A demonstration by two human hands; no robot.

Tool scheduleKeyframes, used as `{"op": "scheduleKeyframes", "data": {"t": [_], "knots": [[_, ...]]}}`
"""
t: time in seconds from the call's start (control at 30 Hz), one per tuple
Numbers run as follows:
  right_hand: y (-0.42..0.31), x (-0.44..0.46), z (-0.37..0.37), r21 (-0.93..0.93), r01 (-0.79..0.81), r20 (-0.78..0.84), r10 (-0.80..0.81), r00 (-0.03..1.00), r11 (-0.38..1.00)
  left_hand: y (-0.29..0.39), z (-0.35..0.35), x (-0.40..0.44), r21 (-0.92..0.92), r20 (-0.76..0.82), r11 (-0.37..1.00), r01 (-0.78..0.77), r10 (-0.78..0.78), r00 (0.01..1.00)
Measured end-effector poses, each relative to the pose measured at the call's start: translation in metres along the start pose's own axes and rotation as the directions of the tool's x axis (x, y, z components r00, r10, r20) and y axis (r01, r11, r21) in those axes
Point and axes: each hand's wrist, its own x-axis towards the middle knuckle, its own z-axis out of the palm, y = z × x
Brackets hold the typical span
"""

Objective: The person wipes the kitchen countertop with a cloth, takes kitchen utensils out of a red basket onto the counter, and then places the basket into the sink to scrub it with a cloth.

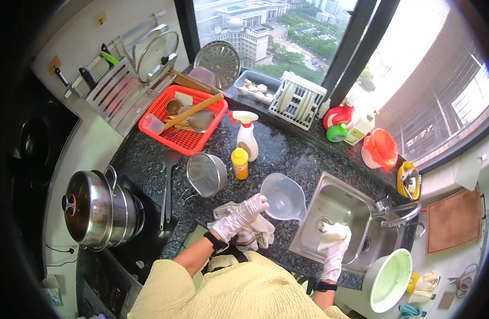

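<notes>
My left hand (244, 217), in a thin clear glove, is closed at the left rim of a clear plastic bowl (283, 198) with a spout. Its fingertips are close to the rim; whether they grip it I cannot tell. Beneath that wrist a crumpled white cloth (263, 234) lies on the counter. My right hand (336, 258), gloved too, is closed around a white cloth (335, 235) over the front of the steel sink (313, 236). Left of the bowl stand a fine mesh strainer (207, 175), a yellow-capped bottle (239, 164) and a white spray bottle (247, 137).
A steel pot (90, 210) stands on the left cooktop. Behind it, a red basket (188, 142) holds utensils. Right of the sink are a faucet (398, 215) and a pale green basin (390, 282). Detergent bottles (361, 126) and a dish rack (297, 101) line the windowsill.
</notes>
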Motion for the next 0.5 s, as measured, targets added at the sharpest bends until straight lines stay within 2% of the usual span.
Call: {"op": "scheduleKeyframes", "data": {"t": [0.17,0.2,0.23,0.3,0.33,0.37,0.43,0.47,0.5], "knots": [[0.009,-0.019,-0.001,-0.07,-0.029,-0.041,0.026,0.999,0.997,-0.018,-0.005,0.005,0.036,0.151,0.999,0.017,-0.022,0.988],[0.014,-0.018,0.002,-0.034,-0.062,-0.085,0.059,0.995,0.998,-0.019,-0.01,0.007,0.044,0.175,0.999,0.013,-0.02,0.984],[0.016,-0.021,0.004,-0.033,-0.078,-0.037,0.077,0.996,0.996,-0.021,-0.017,0.007,0.056,0.198,0.998,0.011,-0.022,0.98],[0.022,-0.027,0.013,-0.037,-0.119,0.067,0.121,0.99,0.992,-0.027,-0.016,0.003,0.054,0.164,0.998,-0.023,0.014,0.986],[0.031,-0.023,0.012,-0.023,-0.081,0.001,0.081,0.997,0.996,-0.032,-0.013,0.0,0.06,0.144,0.998,-0.036,0.027,0.989],[0.035,-0.019,0.01,-0.094,-0.098,-0.005,0.098,0.995,0.991,-0.037,-0.009,-0.005,-0.016,0.065,0.999,-0.046,0.047,0.997],[0.04,-0.018,0.016,-0.079,-0.156,0.109,0.164,0.98,0.985,-0.018,-0.029,0.003,0.051,0.035,0.999,-0.01,0.008,0.999],[0.045,-0.022,0.025,-0.081,-0.111,0.058,0.116,0.992,0.99,-0.009,-0.037,0.002,0.146,0.079,0.989,0.03,-0.042,0.996],[0.04,-0.035,0.05,-0.056,-0.172,0.025,0.174,0.984,0.983,0.0,-0.046,0.001,0.236,0.119,0.969,0.065,-0.095,0.988]]}}
